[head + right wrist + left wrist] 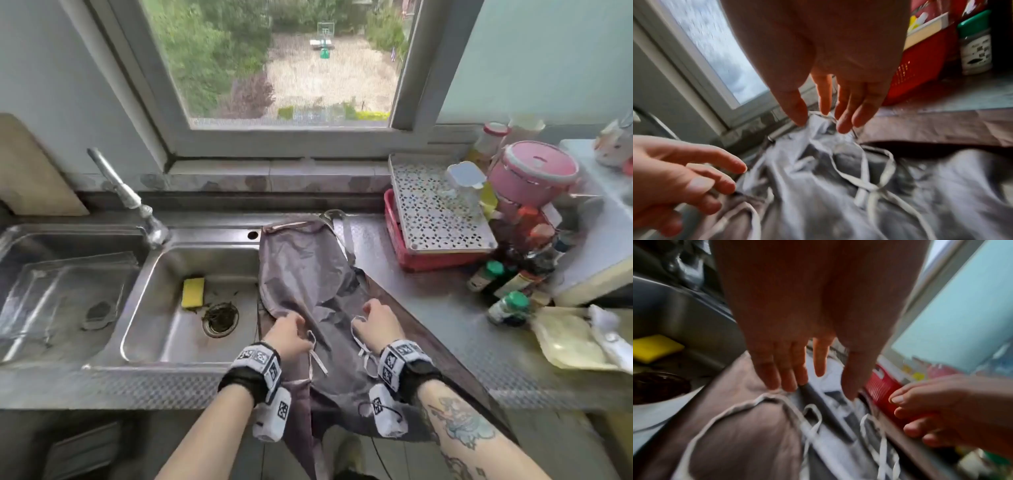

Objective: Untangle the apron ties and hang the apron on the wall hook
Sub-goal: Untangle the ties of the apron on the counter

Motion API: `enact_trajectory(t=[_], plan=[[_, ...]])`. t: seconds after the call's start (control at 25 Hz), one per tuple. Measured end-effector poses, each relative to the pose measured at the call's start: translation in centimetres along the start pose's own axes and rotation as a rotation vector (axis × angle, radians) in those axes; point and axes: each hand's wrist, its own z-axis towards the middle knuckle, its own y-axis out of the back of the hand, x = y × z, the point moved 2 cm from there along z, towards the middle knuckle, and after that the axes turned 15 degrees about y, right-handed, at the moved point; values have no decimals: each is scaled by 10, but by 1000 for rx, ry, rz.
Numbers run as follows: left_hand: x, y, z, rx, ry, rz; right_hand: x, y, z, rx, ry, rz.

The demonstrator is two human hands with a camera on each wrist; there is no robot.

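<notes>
Both forearms reach up from the bottom of the head view. At centre frame the left hand [287, 334] and right hand [380, 322] hover over a thin, crumpled grey apron [308, 274]. In the wrist views both hands have straight, slightly spread fingers that grip nothing; the left fingertips [786, 384] touch the cloth. Narrow pale ties [317, 356] loop loosely below the hands. The apron lies on a textured steel counter [445, 318] and hangs over its front edge. At left, a 2-basin steel sink [164, 270] holds a rectangular yellow sponge [193, 292]. A red slotted basket [428, 260] stands at right, under the window [291, 68].
</notes>
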Motion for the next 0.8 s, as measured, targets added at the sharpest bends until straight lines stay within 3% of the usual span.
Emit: enact_trajectory(t=[0.16, 0.28, 0.36, 0.44, 0.68, 0.8], plan=[[20, -49, 2, 88, 96, 276, -36, -32, -3, 293, -99, -236], [17, -59, 13, 27, 75, 399, -40, -37, 13, 287, -11, -271], [9, -57, 15, 35, 75, 428, -33, -33, 24, 249, 27, -170], [-1, -50, 13, 35, 78, 338, -22, -23, 29, 161, 12, 15], [-45, -1, 0, -220, -84, -164, 16, 12, 44, 67, 188, 462], [-59, 18, 2, -157, -82, -372, 25, 23, 51, 85, 263, 642]])
